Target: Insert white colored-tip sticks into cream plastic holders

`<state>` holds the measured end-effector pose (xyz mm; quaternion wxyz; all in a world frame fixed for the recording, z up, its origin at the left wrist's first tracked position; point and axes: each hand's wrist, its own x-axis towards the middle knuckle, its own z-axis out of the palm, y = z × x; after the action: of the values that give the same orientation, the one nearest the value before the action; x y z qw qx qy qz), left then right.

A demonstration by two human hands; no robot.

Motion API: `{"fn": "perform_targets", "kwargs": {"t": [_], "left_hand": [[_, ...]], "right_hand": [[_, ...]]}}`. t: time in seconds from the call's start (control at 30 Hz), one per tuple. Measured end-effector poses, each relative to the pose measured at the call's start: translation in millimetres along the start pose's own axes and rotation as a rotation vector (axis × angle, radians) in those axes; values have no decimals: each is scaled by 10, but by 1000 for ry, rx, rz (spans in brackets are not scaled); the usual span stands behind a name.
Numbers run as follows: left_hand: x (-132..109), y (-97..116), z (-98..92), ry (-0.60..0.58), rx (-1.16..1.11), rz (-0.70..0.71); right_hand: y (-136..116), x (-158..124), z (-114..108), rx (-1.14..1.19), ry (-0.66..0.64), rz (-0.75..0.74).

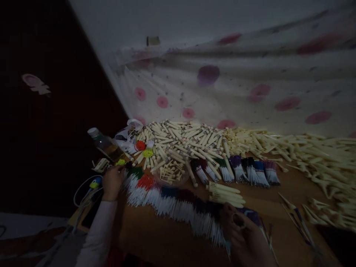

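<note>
My left hand [112,181] reaches to the left end of a row of thin white sticks with coloured ends [178,209], which look like pen refills. Its fingers are drawn together beside the yellow-green stick ends [121,162]; what they pinch is too dark to make out. At the row's right end, my right hand [247,233] is closed around a cream tube, whose round open end [238,220] faces me. Just beyond it lie several cream pen barrels [226,193] side by side. A clear round tub [185,181] of small cream parts sits behind the row.
Cream barrels with dark bands [180,135] are heaped along the back, with more cream parts [317,159] at right. Colour-tipped bundles [236,170] stand before the heap. A bottle [107,146] and plastic bag [129,133] are at left. Loose sticks [299,218] lie at right.
</note>
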<state>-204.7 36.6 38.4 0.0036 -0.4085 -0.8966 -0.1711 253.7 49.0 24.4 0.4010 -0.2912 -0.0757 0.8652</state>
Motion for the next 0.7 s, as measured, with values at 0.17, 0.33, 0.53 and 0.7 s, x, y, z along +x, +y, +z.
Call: {"fn": "perform_targets", "kwargs": {"t": [0.17, 0.33, 0.53, 0.7], "left_hand": [[173, 85, 227, -178, 132, -15], [240, 70, 246, -256, 148, -58], [301, 90, 213, -242, 75, -128], [293, 128, 96, -130, -39, -153]], "right_hand": [[-14, 14, 80, 61, -106, -14], [-51, 8, 70, 65, -133, -33], [-95, 5, 66, 54, -135, -55], [-102, -2, 79, 62, -154, -49]]}}
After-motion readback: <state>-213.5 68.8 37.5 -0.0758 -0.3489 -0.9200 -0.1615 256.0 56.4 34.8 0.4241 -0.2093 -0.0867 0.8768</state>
